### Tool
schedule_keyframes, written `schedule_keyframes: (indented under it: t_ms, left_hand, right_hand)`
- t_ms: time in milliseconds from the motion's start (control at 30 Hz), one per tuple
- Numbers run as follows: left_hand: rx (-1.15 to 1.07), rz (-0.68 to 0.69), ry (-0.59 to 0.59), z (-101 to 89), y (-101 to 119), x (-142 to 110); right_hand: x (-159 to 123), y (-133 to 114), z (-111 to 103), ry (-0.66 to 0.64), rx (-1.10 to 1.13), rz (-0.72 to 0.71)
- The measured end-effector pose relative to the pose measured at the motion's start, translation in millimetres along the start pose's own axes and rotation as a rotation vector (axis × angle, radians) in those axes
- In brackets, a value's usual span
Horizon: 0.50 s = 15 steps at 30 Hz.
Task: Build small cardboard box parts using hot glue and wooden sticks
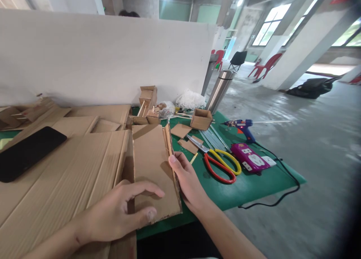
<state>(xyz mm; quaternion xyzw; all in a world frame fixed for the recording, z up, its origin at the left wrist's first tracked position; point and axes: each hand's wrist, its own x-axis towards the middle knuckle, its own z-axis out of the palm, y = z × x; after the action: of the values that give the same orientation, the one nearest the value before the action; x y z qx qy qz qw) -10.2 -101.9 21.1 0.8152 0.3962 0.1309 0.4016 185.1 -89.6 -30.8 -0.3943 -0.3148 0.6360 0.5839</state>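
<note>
A rectangular cardboard piece (149,146) lies in front of me, with a narrow upright cardboard strip (168,138) along its right edge. My right hand (188,178) grips this edge, thumb on top and fingers down the outer side. Over the lower left part of the piece hovers my left hand (121,210), thumb and index finger apart with nothing between them. Whether its other fingers touch the cardboard is hidden. Right of my right hand lie scissors (218,159) with one red and one yellow handle, blades partly over small cardboard scraps (182,130).
Large cardboard sheets (76,168) cover the left, with a black phone (31,152) on them. A glue gun (239,126), purple power socket (251,157) and cable sit right on the green table (254,191). Behind are a cardboard box (201,120), steel flask (221,90) and white partition (107,59).
</note>
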Motion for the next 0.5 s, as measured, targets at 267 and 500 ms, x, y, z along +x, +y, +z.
schedule_keyframes:
  t_ms: [267,500]
  left_hand:
    - [0.062,-0.052,-0.036,0.2,5.4,-13.9]
    - [0.105,-0.018,0.051,-9.3,9.6,-16.3]
  right_hand:
    - [-4.9,5.7,11.8,-0.005,0.078,0.058]
    - [3.4,-15.2,22.8,-0.056,0.037,0.010]
